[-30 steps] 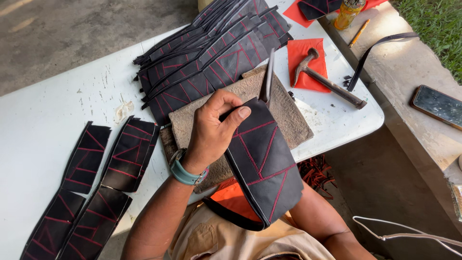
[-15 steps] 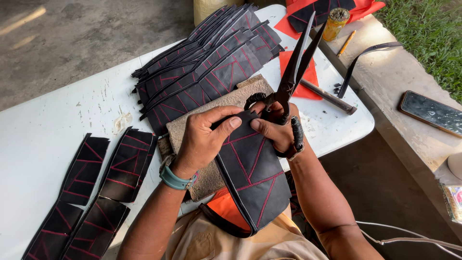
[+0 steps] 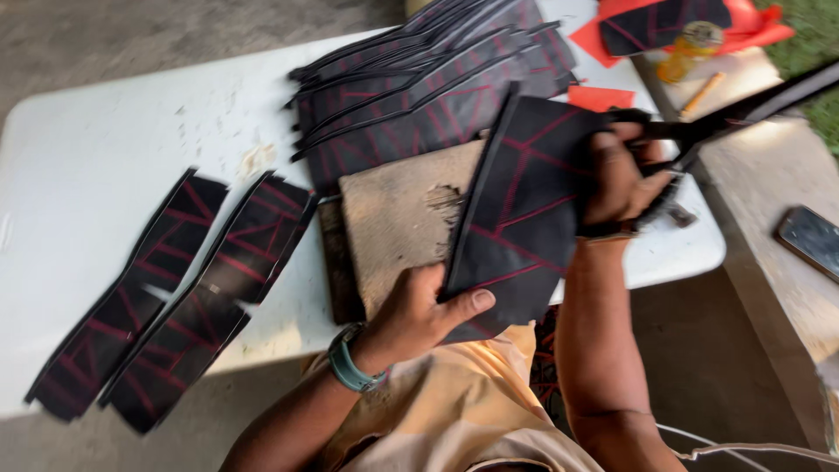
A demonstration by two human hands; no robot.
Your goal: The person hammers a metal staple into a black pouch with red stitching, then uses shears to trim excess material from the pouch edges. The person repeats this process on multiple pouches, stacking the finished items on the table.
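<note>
My left hand point(image 3: 418, 316) grips the lower edge of a black leather piece with red stitched lines point(image 3: 517, 214), held tilted above a tan worn board point(image 3: 398, 218). My right hand point(image 3: 622, 175) is closed through the handles of large black scissors point(image 3: 734, 114) at the piece's right edge, with the blades pointing up to the right. A teal watch sits on my left wrist.
A stack of several similar black stitched pieces point(image 3: 419, 87) lies at the back of the white table point(image 3: 105, 166). Several more pieces point(image 3: 175, 288) lie at the left front. Red sheets point(image 3: 752, 26), a small bottle point(image 3: 690, 44) and a phone point(image 3: 813, 240) are on the right.
The black piece has turned and shifted right. My left hand dropped from its top to its lower edge. My right hand with the scissors moved to the piece's right side.
</note>
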